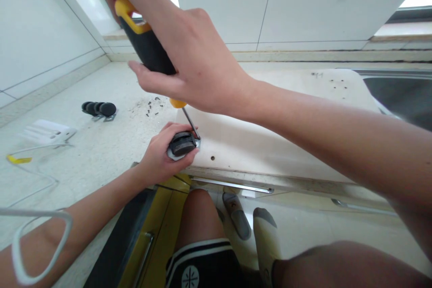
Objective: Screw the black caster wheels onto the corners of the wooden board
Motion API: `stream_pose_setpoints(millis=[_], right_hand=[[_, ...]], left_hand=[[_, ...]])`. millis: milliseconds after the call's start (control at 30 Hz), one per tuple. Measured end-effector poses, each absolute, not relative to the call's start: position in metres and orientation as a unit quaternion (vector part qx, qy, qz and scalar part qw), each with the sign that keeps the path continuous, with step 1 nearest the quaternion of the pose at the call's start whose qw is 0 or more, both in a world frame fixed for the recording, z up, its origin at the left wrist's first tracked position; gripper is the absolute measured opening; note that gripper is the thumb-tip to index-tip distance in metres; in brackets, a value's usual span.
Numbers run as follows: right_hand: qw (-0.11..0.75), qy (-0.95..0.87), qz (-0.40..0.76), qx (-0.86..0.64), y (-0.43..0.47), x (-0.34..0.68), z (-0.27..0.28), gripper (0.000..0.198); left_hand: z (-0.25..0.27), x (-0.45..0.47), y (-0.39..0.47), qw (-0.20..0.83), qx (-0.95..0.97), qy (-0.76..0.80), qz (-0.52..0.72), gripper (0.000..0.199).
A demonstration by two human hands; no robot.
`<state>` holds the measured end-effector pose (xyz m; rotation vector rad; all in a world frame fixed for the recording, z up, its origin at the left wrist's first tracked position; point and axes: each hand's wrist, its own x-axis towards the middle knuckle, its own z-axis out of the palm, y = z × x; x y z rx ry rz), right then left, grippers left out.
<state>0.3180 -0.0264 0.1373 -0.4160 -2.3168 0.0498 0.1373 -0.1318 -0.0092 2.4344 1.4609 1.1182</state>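
Note:
My right hand (199,58) is closed round the black and yellow handle of a screwdriver (145,45), which is tilted. The thin metal shaft runs down to the mounting plate of a black caster wheel (182,144), and its tip meets the plate's right corner. My left hand (158,153) grips that caster from the left, fingers and thumb on either side of the wheel. The caster sits at the left end of a white board (263,139). Whether a screw is under the tip is too small to tell.
Small dark screws (153,105) lie scattered on the countertop (111,144). Several black casters (99,109) stand in a row farther left, near a white power strip (50,131) with its cable. The board has holes, one near its front edge. A sink (398,94) is at right.

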Motion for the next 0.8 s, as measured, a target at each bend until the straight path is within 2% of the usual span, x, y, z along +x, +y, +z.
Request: stream_pose_setpoints(millis=[167, 333, 467, 500, 600, 667, 800], right_hand=[[0.44, -0.892, -0.012, -0.104, -0.027, 0.309, 0.127, 0.045], [0.369, -0.916, -0.074, -0.135, -0.035, 0.316, 0.134, 0.064], [0.365, -0.926, -0.062, -0.08, -0.049, 0.331, 0.138, 0.08], [0.359, -0.928, -0.058, -0.077, -0.052, 0.334, 0.138, 0.078], [0.368, -0.922, -0.068, -0.096, -0.058, 0.34, 0.135, 0.056], [0.402, -0.909, -0.067, -0.09, -0.061, 0.343, 0.135, 0.057], [0.397, -0.916, -0.03, -0.038, -0.067, 0.353, 0.14, 0.086]], left_hand=[[-0.012, 0.136, -0.13, 0.027, 0.806, 0.456, 0.377, 0.04], [-0.017, 0.133, -0.131, 0.015, 0.799, 0.467, 0.379, 0.042], [-0.022, 0.133, -0.132, -0.003, 0.784, 0.497, 0.372, 0.034], [-0.022, 0.133, -0.131, -0.002, 0.783, 0.5, 0.369, 0.033], [-0.024, 0.134, -0.131, 0.01, 0.779, 0.503, 0.375, 0.035], [-0.024, 0.134, -0.131, 0.01, 0.776, 0.503, 0.382, 0.036], [-0.025, 0.133, -0.13, 0.005, 0.778, 0.492, 0.39, 0.038]])
